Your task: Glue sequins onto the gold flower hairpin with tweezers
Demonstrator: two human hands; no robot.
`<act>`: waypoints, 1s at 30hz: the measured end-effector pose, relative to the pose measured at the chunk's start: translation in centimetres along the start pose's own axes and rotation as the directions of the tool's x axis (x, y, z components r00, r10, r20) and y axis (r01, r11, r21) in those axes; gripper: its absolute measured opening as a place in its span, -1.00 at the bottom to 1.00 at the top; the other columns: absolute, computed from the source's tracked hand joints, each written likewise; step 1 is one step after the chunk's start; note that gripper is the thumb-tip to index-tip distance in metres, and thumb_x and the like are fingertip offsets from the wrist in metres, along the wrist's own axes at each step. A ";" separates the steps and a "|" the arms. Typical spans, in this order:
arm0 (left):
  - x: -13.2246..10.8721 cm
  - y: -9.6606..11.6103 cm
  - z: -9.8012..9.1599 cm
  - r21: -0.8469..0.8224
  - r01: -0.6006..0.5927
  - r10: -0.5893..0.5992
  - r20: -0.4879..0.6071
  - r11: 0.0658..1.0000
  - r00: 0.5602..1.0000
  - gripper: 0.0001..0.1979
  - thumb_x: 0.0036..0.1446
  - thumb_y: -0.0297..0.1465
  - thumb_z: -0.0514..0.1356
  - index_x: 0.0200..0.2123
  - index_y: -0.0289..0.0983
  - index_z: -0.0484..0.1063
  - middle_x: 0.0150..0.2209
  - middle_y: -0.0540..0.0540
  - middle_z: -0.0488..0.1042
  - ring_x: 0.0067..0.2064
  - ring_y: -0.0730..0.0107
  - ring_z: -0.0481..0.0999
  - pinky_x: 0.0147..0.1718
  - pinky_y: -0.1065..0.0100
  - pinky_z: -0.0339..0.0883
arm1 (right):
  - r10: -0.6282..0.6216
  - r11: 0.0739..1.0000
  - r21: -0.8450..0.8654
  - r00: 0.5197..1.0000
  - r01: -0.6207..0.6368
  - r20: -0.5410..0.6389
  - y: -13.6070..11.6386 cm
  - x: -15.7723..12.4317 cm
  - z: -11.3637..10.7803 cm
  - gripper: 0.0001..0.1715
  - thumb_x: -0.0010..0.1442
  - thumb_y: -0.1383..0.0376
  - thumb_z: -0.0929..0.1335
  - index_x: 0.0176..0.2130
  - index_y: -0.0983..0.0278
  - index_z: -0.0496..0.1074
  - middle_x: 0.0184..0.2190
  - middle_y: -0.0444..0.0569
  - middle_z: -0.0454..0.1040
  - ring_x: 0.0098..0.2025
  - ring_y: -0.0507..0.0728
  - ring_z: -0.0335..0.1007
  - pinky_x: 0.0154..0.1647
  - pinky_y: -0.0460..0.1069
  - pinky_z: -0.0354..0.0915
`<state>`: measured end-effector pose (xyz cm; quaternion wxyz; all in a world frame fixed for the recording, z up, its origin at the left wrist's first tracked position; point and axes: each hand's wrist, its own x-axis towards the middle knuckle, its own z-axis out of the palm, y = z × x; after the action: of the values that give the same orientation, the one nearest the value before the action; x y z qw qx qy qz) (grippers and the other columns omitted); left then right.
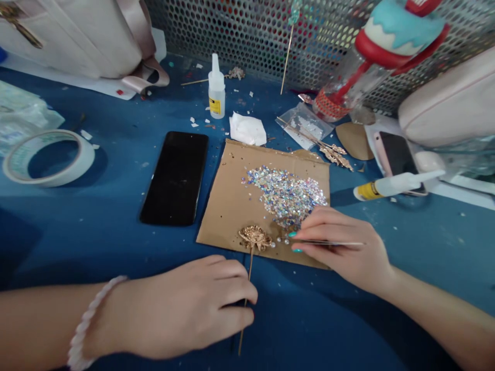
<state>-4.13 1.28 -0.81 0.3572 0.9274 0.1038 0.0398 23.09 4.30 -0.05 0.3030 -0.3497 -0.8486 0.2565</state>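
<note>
Head view, looking down on a blue worktable. Both forearms are cut off by the lower edge. A pale bag at the top left and a red and teal bottle at the top right are only partly in frame. The things behind the perforated metal screen cannot be made out.

A yellow label is seen on the upright glue bottle and on a second glue bottle lying on its side at the right. The print is too small to be read. The screen of the black phone is dark.

The left hand, with a beaded bracelet at the wrist, is curled with fingers together. The thin stem of a gold hairpin is pinched at the fingertips. The middle of the stem is hidden by the fingers. Its flower-shaped head rests on the near edge of a cardboard sheet.

The right hand is closed around slim tweezers, gripped between thumb and fingers, just right of the flower head. The tweezer tips are hard to make out.

A pile of glittering rhinestones is spread on the cardboard just above the right hand. A tape roll lies at the far left.
</note>
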 end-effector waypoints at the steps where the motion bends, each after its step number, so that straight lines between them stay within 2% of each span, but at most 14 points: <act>1: 0.0 0.0 0.0 -0.001 -0.003 0.003 0.000 1.000 1.000 -0.75 0.27 -0.54 -0.05 -0.06 -0.29 0.34 -0.02 -0.12 0.38 -0.04 0.22 0.31 -0.03 0.27 0.17 | 0.000 1.000 0.004 1.000 0.000 -0.002 0.0 0.0 0.0 -0.95 0.15 0.41 0.41 -0.33 0.28 0.51 -0.45 -0.08 0.48 -0.41 0.00 0.36 -0.38 -0.05 0.34; 9: -0.2 0.1 -0.1 -0.013 -0.029 0.029 -0.016 0.999 0.999 -0.74 0.27 -0.54 -0.05 -0.05 -0.30 0.34 -0.04 -0.14 0.41 -0.03 0.20 0.32 -0.06 0.27 0.22 | -0.004 1.000 -0.017 1.000 0.004 0.006 -0.1 0.0 0.0 -0.95 0.16 0.39 0.39 -0.35 0.27 0.51 -0.46 -0.08 0.48 -0.42 0.00 0.35 -0.39 -0.06 0.34; 20: 0.0 0.1 -0.1 -0.001 -0.041 0.041 -0.044 0.999 0.998 -0.75 0.24 -0.56 0.01 -0.05 -0.32 0.36 -0.06 -0.14 0.43 -0.04 0.21 0.33 -0.08 0.25 0.26 | -0.001 0.999 -0.044 0.999 -0.001 -0.049 -0.5 0.1 -0.2 -0.93 0.18 0.34 0.39 -0.37 0.24 0.50 -0.46 -0.09 0.49 -0.44 0.00 0.40 -0.34 -0.04 0.39; 27: 0.2 0.2 -0.2 -0.008 -0.065 0.064 -0.101 0.998 0.993 -0.79 0.25 -0.53 0.02 -0.10 -0.25 0.38 -0.13 -0.14 0.47 -0.08 0.25 0.38 -0.07 0.28 0.29 | 0.019 1.000 0.007 0.997 -0.019 -0.072 -1.0 0.4 0.1 -0.95 0.15 0.35 0.41 -0.38 0.24 0.49 -0.46 -0.08 0.48 -0.45 0.01 0.40 -0.39 -0.05 0.38; 30: 0.2 0.2 -0.3 0.003 -0.068 0.068 -0.089 0.998 0.994 -0.79 0.26 -0.53 0.01 -0.11 -0.26 0.38 -0.13 -0.15 0.47 -0.07 0.24 0.38 -0.08 0.28 0.29 | -0.005 0.998 0.059 0.998 0.009 -0.063 -1.3 0.7 0.4 -0.96 0.12 0.40 0.42 -0.35 0.27 0.49 -0.46 -0.08 0.47 -0.45 0.01 0.38 -0.40 -0.04 0.35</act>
<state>-3.91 1.34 -0.47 0.3509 0.9276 0.0878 0.0931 21.81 3.93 0.72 0.3405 -0.3456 -0.8320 0.2693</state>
